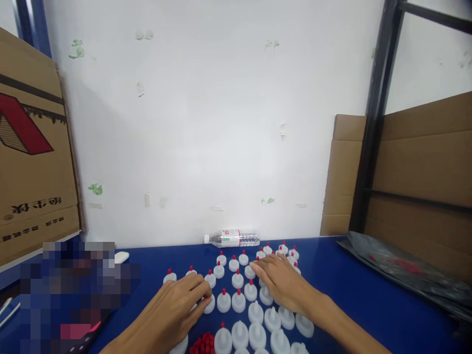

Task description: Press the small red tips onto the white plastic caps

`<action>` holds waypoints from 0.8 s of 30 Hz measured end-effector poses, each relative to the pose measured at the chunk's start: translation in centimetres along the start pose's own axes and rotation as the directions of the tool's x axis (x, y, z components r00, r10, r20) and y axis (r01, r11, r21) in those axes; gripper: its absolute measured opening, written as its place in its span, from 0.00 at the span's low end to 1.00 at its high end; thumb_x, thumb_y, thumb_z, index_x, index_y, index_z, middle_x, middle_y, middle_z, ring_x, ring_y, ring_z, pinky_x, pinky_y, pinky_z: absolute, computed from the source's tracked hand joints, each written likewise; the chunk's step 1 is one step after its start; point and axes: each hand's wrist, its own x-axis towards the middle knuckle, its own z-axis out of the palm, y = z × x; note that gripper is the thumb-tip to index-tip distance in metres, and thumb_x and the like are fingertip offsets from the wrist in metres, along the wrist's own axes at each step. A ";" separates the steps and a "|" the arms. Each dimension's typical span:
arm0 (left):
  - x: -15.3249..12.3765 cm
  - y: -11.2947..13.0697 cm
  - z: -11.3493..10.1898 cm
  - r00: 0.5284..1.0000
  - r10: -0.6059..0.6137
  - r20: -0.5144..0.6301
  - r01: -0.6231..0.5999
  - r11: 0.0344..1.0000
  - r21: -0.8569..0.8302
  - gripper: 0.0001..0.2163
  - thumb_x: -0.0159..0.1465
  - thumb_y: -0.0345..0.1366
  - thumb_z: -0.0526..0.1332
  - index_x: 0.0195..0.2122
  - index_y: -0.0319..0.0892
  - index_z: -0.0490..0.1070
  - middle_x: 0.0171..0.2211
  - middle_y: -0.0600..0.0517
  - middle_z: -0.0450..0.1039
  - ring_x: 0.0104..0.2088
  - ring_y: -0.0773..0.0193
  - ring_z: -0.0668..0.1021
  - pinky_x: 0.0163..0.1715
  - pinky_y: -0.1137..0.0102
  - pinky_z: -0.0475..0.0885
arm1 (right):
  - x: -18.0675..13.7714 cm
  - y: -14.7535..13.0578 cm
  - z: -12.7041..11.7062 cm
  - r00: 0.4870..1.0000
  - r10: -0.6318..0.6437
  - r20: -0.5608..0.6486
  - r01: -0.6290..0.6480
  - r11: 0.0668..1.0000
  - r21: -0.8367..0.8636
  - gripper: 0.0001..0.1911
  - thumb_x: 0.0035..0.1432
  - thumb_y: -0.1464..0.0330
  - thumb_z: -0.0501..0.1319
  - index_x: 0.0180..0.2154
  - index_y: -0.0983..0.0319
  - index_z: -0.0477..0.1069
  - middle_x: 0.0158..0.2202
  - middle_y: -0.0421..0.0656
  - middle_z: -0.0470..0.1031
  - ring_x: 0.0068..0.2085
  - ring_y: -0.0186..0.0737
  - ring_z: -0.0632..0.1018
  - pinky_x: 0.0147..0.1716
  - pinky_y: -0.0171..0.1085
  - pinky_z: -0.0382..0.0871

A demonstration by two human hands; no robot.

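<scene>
Many white round bottle caps with spouts stand in loose rows on the blue table, several topped with small red tips. My left hand is at the left of the rows, thumb and forefinger closed around the red tip of a white cap. My right hand lies over the caps at the back right, fingers stretched out and thumb beside a white cap. Some caps are hidden under it. Nearer me, white caps have bare spouts. A pile of loose red tips lies at the front.
A clear plastic bottle lies on its side against the white wall. Cardboard boxes stand at the left, with cardboard sheets behind a dark metal frame at the right. A dark plastic bag lies on the right side of the blue table.
</scene>
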 end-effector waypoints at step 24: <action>0.6 1.6 0.9 0.872 0.281 -0.400 -0.295 0.955 0.029 0.12 0.77 0.30 0.50 0.51 0.40 0.73 0.34 0.49 0.79 0.28 0.67 0.81 0.25 0.77 0.75 | -1.9 -6.2 -0.7 0.833 -0.530 -0.157 0.542 0.839 0.049 0.05 0.72 0.64 0.58 0.46 0.58 0.67 0.43 0.41 0.79 0.43 0.40 0.79 0.44 0.38 0.70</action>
